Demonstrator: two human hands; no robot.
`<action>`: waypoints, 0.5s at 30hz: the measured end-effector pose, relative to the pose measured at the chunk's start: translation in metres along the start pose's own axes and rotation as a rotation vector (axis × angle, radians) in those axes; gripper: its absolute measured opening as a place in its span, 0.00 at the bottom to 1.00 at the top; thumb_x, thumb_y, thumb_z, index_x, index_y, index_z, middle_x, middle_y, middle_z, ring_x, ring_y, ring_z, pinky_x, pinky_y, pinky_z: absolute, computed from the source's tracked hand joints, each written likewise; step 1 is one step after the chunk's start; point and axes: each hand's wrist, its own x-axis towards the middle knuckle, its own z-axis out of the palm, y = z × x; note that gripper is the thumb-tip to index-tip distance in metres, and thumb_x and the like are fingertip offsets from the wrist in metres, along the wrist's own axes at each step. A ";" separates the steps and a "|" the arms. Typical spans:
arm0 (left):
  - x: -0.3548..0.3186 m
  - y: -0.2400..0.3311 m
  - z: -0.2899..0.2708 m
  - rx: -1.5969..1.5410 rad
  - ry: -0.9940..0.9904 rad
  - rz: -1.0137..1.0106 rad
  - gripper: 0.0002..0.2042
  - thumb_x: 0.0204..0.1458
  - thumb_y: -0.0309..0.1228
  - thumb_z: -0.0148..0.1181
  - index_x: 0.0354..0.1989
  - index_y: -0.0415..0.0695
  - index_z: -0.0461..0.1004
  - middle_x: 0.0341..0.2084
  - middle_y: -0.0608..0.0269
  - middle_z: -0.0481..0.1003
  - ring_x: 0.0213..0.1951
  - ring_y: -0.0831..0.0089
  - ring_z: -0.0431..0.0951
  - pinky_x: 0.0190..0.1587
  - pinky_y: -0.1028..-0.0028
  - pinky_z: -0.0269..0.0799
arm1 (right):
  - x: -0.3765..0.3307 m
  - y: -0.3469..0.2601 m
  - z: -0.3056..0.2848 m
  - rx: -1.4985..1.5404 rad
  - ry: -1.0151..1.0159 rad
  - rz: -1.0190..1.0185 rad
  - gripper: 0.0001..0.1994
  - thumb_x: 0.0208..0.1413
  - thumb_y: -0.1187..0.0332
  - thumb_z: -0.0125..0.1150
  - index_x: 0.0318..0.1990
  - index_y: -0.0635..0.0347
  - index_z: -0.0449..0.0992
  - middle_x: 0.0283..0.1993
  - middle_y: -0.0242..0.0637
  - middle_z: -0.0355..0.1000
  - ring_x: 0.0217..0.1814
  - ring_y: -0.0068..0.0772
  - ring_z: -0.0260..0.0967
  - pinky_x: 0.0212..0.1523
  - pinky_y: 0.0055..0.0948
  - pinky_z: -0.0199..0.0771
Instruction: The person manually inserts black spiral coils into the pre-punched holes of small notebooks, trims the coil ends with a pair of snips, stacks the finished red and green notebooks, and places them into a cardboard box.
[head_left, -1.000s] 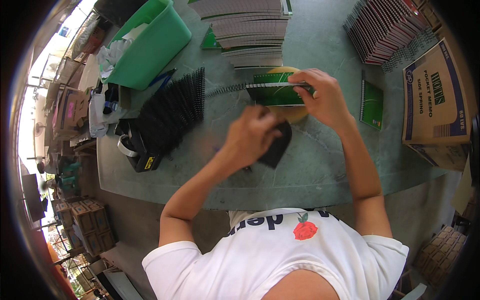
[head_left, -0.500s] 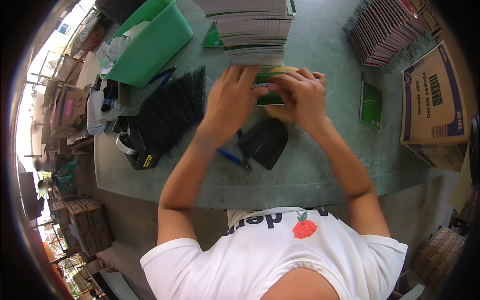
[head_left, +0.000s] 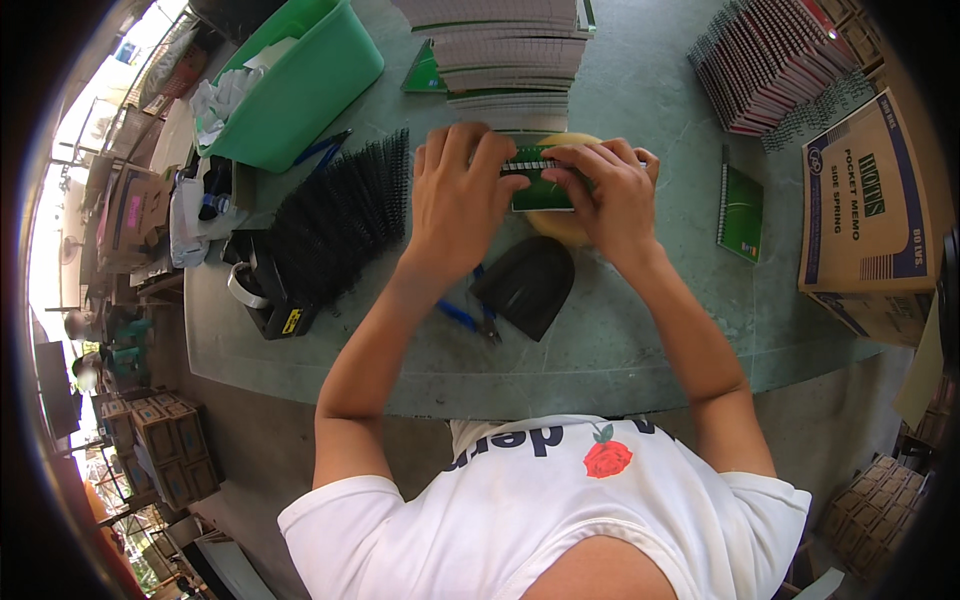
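A small green-covered pocket notebook [head_left: 540, 197] lies open at the middle of the table between my hands, a dark wire spiral [head_left: 528, 165] running across it. My left hand [head_left: 455, 195] grips the left end of the notebook and spiral between thumb and fingers. At the right end my right hand [head_left: 608, 190] pinches the spiral edge with thumb and forefinger. Partly under the notebook is a round yellowish object [head_left: 560, 228]. Closer to me lie a black rounded flat piece [head_left: 530, 287] and blue-handled pliers [head_left: 468, 318].
Stacked unbound pages [head_left: 510, 55] stand beyond my hands. On the left are black wire spirals [head_left: 340, 225], a tape dispenser [head_left: 282, 295] and a green bin [head_left: 320, 95]. Rightward are spiral-bound notebooks [head_left: 765, 70], a single green notebook [head_left: 742, 210] and a cardboard box [head_left: 870, 195].
My left thumb and fingers have spread a little, and more of the spiral shows between my hands. My right fingers have shifted slightly along the edge. The notebook stays in place.
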 end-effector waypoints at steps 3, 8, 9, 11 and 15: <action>-0.024 0.013 0.000 -0.007 -0.147 -0.009 0.12 0.45 0.33 0.63 0.31 0.39 0.69 0.28 0.55 0.71 0.32 0.54 0.70 0.35 0.63 0.67 | 0.000 0.002 0.002 0.030 0.008 0.031 0.08 0.48 0.61 0.62 0.36 0.48 0.78 0.36 0.23 0.75 0.42 0.28 0.67 0.50 0.35 0.50; -0.070 0.014 0.018 -0.103 -0.523 -0.200 0.14 0.44 0.31 0.62 0.36 0.40 0.67 0.32 0.54 0.72 0.34 0.52 0.72 0.37 0.62 0.68 | -0.001 0.001 0.005 0.016 0.040 -0.013 0.08 0.47 0.61 0.63 0.35 0.48 0.78 0.35 0.22 0.75 0.42 0.28 0.67 0.50 0.34 0.50; -0.075 0.013 0.022 -0.140 -0.527 -0.230 0.15 0.44 0.31 0.62 0.38 0.40 0.66 0.32 0.53 0.72 0.35 0.52 0.73 0.37 0.61 0.68 | -0.001 0.000 0.006 0.026 0.054 -0.019 0.07 0.48 0.61 0.63 0.34 0.48 0.78 0.35 0.21 0.75 0.42 0.28 0.67 0.50 0.34 0.50; -0.079 0.012 0.025 -0.189 -0.537 -0.256 0.17 0.44 0.30 0.63 0.41 0.40 0.65 0.33 0.53 0.73 0.37 0.51 0.73 0.39 0.61 0.68 | -0.001 0.002 0.004 0.003 -0.001 -0.016 0.08 0.48 0.60 0.62 0.35 0.47 0.78 0.35 0.21 0.75 0.42 0.27 0.67 0.50 0.34 0.49; -0.075 0.013 0.025 -0.320 -0.515 -0.283 0.20 0.42 0.27 0.63 0.44 0.40 0.65 0.35 0.51 0.72 0.38 0.51 0.73 0.40 0.62 0.69 | 0.002 -0.001 0.001 0.068 -0.032 0.066 0.08 0.48 0.60 0.62 0.35 0.48 0.78 0.35 0.22 0.75 0.43 0.27 0.67 0.50 0.34 0.50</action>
